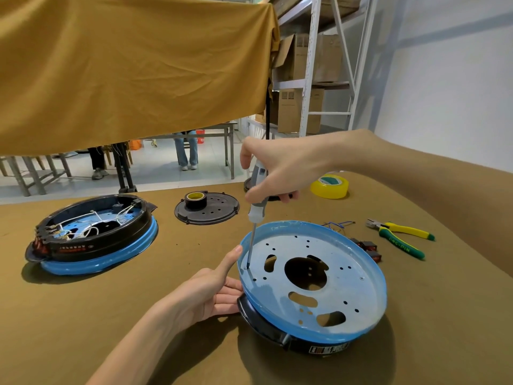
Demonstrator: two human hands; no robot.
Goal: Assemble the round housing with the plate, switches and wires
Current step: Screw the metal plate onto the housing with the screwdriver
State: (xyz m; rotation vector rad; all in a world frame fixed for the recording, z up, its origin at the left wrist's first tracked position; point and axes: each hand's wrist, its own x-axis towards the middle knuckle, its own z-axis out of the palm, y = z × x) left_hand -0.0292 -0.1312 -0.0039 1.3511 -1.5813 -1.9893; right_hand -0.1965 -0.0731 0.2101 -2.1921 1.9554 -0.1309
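A round plate (347,279) with a blue film and many holes lies on top of a black round housing (266,326) in front of me. My right hand (280,168) grips a screwdriver (256,209) held upright, its tip in a hole at the plate's left edge. My left hand (213,290) steadies the left rim with straight fingers, thumb up against the edge. Red and black switches (366,247) with thin wires (337,225) lie on the table just behind the plate.
A second housing (91,234) with white wires inside sits at the left. A black perforated cover (208,209) carries a tape roll (195,200). Yellow tape (330,186) and yellow-green pliers (399,237) lie at the right. A mustard cloth hangs behind.
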